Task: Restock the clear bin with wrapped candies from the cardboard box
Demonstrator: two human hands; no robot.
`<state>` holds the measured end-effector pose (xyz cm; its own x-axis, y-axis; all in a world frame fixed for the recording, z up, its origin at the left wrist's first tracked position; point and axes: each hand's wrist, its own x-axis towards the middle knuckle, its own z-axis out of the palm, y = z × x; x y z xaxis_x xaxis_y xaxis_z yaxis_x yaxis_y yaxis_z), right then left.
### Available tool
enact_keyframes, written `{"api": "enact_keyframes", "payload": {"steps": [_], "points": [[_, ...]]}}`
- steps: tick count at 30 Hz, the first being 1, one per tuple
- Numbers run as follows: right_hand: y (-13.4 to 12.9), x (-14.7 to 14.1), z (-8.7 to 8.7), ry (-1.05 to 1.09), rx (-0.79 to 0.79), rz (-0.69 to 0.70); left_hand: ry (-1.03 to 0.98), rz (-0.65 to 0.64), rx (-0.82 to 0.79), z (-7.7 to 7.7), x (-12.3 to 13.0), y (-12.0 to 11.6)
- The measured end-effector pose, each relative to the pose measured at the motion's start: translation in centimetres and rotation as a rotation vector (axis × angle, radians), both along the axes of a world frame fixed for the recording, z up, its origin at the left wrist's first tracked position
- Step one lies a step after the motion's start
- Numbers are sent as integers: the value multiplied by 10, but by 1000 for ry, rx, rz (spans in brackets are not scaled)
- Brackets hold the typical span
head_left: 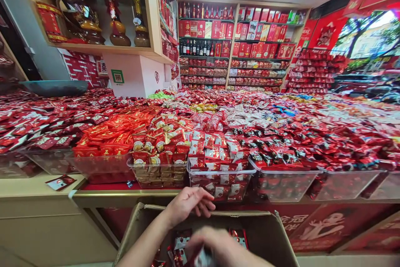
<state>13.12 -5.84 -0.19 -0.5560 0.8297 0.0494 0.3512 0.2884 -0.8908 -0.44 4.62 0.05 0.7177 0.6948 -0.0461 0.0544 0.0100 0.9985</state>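
My left hand [190, 203] is over the far rim of an open cardboard box [265, 233], its fingers loosely bent and apart with nothing in them. Just beyond it stands a clear plastic bin [220, 173] heaped with red and white snack packets [215, 150]. Inside the box, my right hand [215, 242] is smeared by motion. A blurred packet [203, 257] shows below its fingers, but whether it is gripped is unclear. More red and white packets [181, 242] lie at the bottom of the box, partly hidden by my hands.
Several clear bins line the counter edge, including one of durian packets [159, 150] and one of orange-red packets [106, 142]. A loose packet [61, 182] lies on the left ledge. A display cabinet [153, 17] overhangs the left; wall shelves [234, 42] stand behind.
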Motion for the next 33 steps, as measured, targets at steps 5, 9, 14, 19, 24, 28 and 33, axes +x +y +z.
{"api": "enact_keyframes", "payload": {"steps": [5, 9, 14, 19, 24, 28, 33], "points": [[44, 18, -4, 378, 271, -706, -77, -95, -11, 5, 2, -1], [52, 19, -16, 549, 213, -768, 27, -89, 78, 8, 10, -7], [55, 25, -22, 737, 50, -772, 97, -56, 95, 3, 11, -5], [57, 29, -27, 857, -33, -755, 110, -50, 83, -1, 9, -2], [53, 34, -30, 854, -83, -685, 59, 32, 67, -4, 9, 1], [49, 35, -32, 883, -98, -599, -1, 90, 47, -4, 6, 3], [48, 34, -37, 884, -97, -737, -64, -46, -49, 1, 2, 0]]}}
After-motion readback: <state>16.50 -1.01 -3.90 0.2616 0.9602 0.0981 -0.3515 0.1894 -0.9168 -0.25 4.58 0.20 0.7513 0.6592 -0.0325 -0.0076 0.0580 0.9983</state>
